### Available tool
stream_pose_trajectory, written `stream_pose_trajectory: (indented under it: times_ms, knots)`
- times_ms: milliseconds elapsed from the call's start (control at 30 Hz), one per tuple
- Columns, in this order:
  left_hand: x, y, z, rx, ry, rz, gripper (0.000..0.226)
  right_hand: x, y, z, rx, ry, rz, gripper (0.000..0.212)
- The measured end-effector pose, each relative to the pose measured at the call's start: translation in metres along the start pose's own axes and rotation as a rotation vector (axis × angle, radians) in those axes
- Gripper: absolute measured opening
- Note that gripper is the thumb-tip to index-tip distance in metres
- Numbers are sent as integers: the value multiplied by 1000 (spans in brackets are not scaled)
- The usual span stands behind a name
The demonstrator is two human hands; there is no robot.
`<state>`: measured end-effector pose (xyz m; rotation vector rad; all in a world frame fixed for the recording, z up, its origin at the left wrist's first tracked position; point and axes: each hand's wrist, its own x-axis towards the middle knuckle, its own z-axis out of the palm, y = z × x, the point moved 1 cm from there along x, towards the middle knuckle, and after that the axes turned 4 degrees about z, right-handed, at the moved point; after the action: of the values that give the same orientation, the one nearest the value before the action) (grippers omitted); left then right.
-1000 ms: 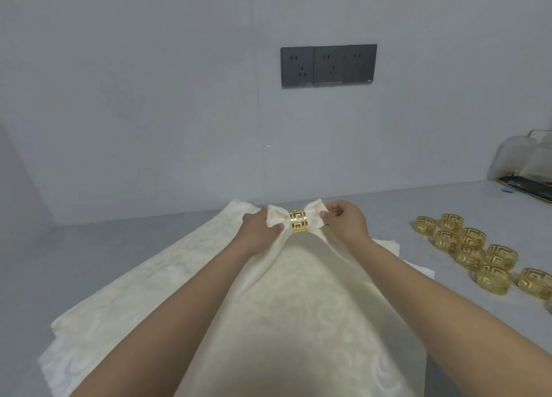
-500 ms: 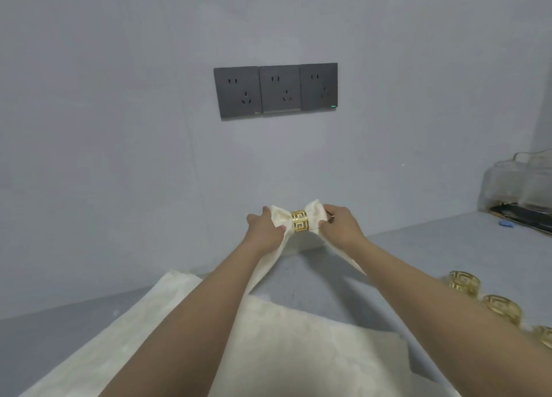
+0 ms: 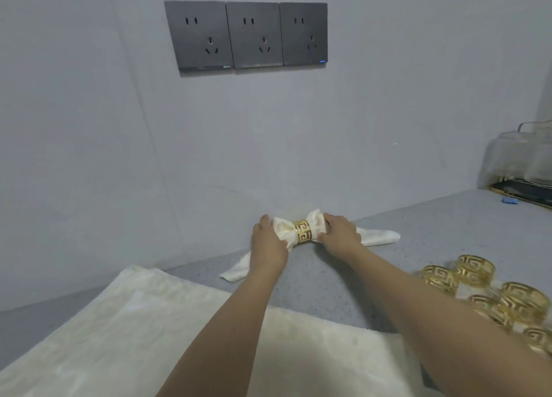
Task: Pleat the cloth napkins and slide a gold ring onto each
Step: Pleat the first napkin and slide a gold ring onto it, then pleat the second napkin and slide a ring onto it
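A cream napkin (image 3: 378,237), gathered into a bow shape, lies on the grey counter close to the back wall. A gold ring (image 3: 303,231) with a key pattern sits around its middle. My left hand (image 3: 267,242) grips the napkin's left part, and my right hand (image 3: 340,232) grips its right part just beside the ring. The napkin's ends trail out from under both hands. A stack of flat cream napkins (image 3: 149,331) lies in front, under my forearms.
Several loose gold rings (image 3: 475,269) cluster on the counter (image 3: 433,217) to the right. A clear bag and a dark tray (image 3: 525,195) stand at the far right. Three dark wall sockets (image 3: 254,35) hang above.
Both hands carried the ringed napkin away from the stack, forward and down onto the counter by the wall. It was held in the air half a second ago.
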<state>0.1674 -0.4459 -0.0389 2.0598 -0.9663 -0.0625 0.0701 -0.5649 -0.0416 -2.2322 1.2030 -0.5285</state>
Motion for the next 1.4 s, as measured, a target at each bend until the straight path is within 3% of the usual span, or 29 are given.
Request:
stream_pose_trajectory:
  times_ms: [100,200,333,533,667,1067,1400]
  knots:
    - [-2,-7,2,-17,56,-37,41,-2,3,7,-55,-45,-30,37]
    - [0,-12,3,81,66,-40,30,-2,6,11,-117,-89,-50,56]
    - [-2,-16,3,182,65,-34,31,-7,5,11,-147,-87,-70,67]
    - [-15,-6,-7,251,63,2,46,-26,-3,4,-186,-7,-135,43]
    - [-41,7,-23,299,23,30,47,-61,-14,-8,-223,-34,-162,48]
    - [-198,35,-108,253,-48,93,41,-223,-35,-42,-8,-89,-256,54]
    - [-364,7,-168,186,-113,-48,32,-380,-19,-31,89,-203,-366,48]
